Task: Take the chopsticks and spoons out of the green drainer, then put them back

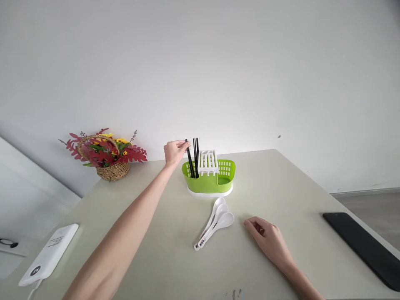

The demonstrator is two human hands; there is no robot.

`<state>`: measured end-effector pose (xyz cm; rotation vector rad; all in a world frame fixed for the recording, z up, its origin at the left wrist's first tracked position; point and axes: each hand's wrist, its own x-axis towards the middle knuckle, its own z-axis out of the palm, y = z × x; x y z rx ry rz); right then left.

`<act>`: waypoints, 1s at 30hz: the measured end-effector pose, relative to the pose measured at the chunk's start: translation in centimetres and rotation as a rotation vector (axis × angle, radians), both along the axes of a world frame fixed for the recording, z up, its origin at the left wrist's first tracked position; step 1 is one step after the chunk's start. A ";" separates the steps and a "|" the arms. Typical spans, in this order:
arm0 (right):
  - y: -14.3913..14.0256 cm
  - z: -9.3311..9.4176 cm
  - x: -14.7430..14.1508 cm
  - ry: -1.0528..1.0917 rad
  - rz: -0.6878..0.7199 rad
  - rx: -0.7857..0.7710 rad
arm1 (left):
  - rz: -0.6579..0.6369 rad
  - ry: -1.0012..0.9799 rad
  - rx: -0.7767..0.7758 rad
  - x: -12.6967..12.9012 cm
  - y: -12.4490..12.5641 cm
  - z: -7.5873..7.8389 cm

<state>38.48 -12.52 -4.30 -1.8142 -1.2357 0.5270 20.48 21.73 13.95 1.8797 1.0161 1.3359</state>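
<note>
Left hand (175,151) is up at the back of the table, fingertips pinched together on the top end of a black chopstick (189,161) that leans in the left end of the green cutlery holder (208,182). More black chopsticks (196,157) stand upright just beside it in the same end compartment. A white slotted insert (208,162) sits across the holder's middle. Right hand (268,238) rests palm down on the beige table (281,187), fingers loosely curled and holding nothing, near three white spoons (215,223) that lie stacked together in front of the holder. Over on the left, a flower basket (106,156) and a white power bank (50,254); at the right edge, a black flat slab (365,246).
</note>
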 end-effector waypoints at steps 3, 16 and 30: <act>0.2 -0.2 0.1 0.019 -0.007 -0.029 | -0.001 0.049 0.023 0.3 0.5 -0.8; 0.3 -0.5 0.1 0.033 -0.027 -0.078 | -0.027 0.147 0.122 -0.6 -0.3 -3.2; 0.3 0.0 -0.5 -0.074 -0.035 -0.093 | 0.372 0.183 -0.078 -13.1 -7.2 -15.6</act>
